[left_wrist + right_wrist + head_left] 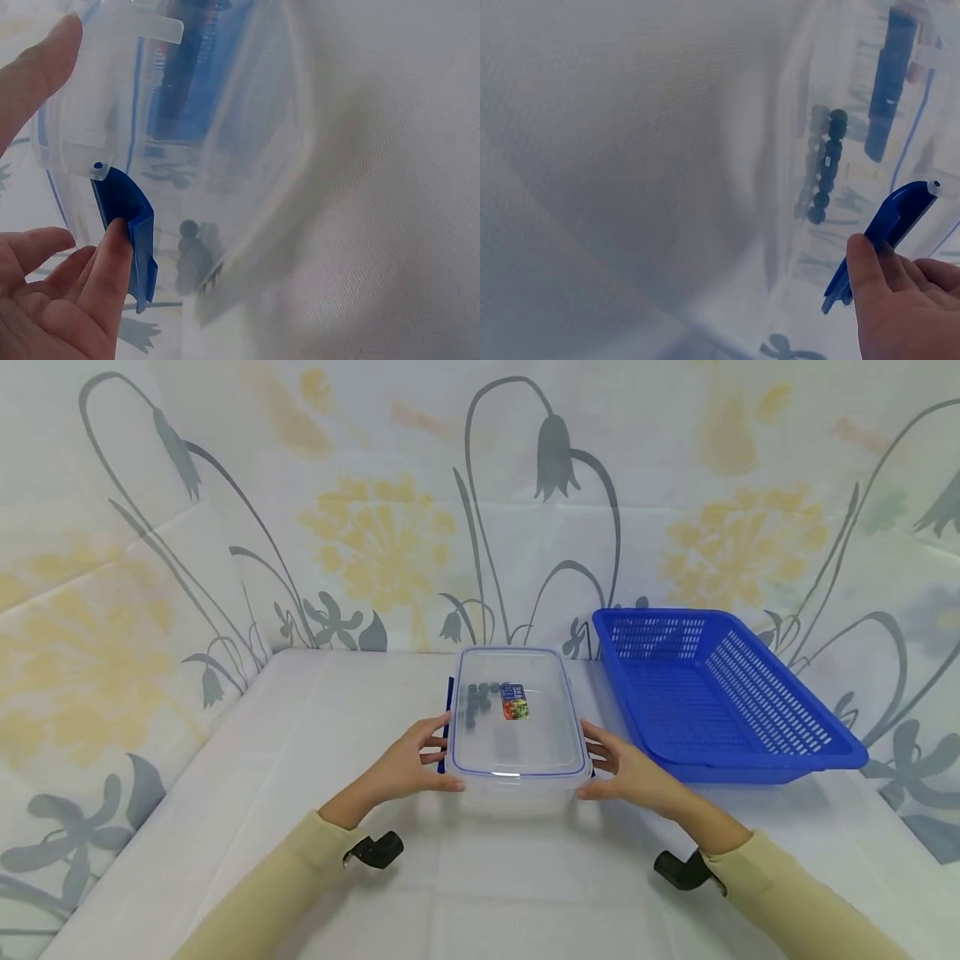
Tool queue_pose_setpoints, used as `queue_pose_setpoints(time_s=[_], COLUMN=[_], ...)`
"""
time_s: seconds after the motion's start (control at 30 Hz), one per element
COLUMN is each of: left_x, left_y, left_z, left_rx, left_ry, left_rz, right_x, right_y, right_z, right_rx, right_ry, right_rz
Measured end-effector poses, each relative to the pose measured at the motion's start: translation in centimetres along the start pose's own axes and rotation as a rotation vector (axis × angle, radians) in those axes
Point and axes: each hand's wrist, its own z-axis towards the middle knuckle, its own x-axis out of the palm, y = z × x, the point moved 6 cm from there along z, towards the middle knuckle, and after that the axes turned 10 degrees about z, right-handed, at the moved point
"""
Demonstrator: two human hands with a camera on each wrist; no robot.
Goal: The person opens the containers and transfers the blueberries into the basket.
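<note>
A clear plastic food container (521, 797) with a blue-edged lid (480, 747) stands between my two hands. Dark round beads or balls (832, 165) lie in rows inside it; their exact kind is unclear. At the container's left side, my left hand (405, 764) touches a blue latch (135, 217) with a fingertip, its thumb near the front corner. My right hand (633, 772) is on the opposite side, fingers against the other blue latch (900, 217). Both latches stick out at an angle from the lid edge.
To the right of the container stands a blue plastic basket (652, 710) with slotted walls. A white cloth (337, 693) covers the table. Flower-patterned fabric (390, 552) hangs behind it. A black wrist device (378, 850) sits by each sleeve.
</note>
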Motion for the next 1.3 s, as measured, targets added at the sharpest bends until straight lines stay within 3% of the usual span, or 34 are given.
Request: queue_pose_setpoints(time_s=[0.3, 0.57, 0.77, 1.1, 1.3], left_x=[-0.2, -0.6, -0.6, -0.9, -0.7], left_y=[0.2, 0.2, 0.1, -0.4, -0.6], left_z=[0.0, -0.2, 0.0, 0.0, 0.3], left_rx=[0.017, 0.009, -0.018, -0.024, -0.037], left_ry=[-0.054, -0.075, -0.058, -0.081, -0.082], left_rz=[0.063, 0.049, 0.031, 0.018, -0.036], right_x=[-0.1, 0.0, -0.5, -0.5, -0.7], right_y=[0.3, 0.7, 1.4, 2.4, 3.1], right_z=[-0.1, -0.1, -0.3, 0.0, -0.1], right_rx=[-0.019, -0.04, -0.041, -0.039, -0.054], right_ry=[-0.029, -0.031, -0.066, -0.032, -0.105], right_rz=[-0.081, -0.068, -0.164, 0.042, 0.08])
